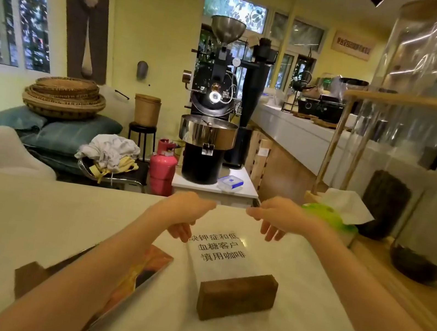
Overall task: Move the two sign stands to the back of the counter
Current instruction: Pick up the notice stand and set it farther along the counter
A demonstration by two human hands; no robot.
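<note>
On the white counter (29, 214) stands a sign stand with a clear panel and black printed text (221, 251), set in a dark wooden block (237, 297). A second sign stand with an orange picture panel (150, 265) and wooden base (28, 278) sits to its left, partly hidden under my left forearm. My left hand (186, 213) hovers over the clear panel's upper left corner, fingers hanging down and apart, fingertips at the panel's edge. My right hand (275, 218) hangs just right of the panel's top, fingers loose, holding nothing.
The counter's far edge (92, 187) lies just beyond my hands. A green tissue box (330, 216) sits at the right, beside a wooden rack with glass jars (425, 98). Behind the counter are a coffee roaster (208, 134), a pink gas cylinder (162, 164) and a pile of cloth.
</note>
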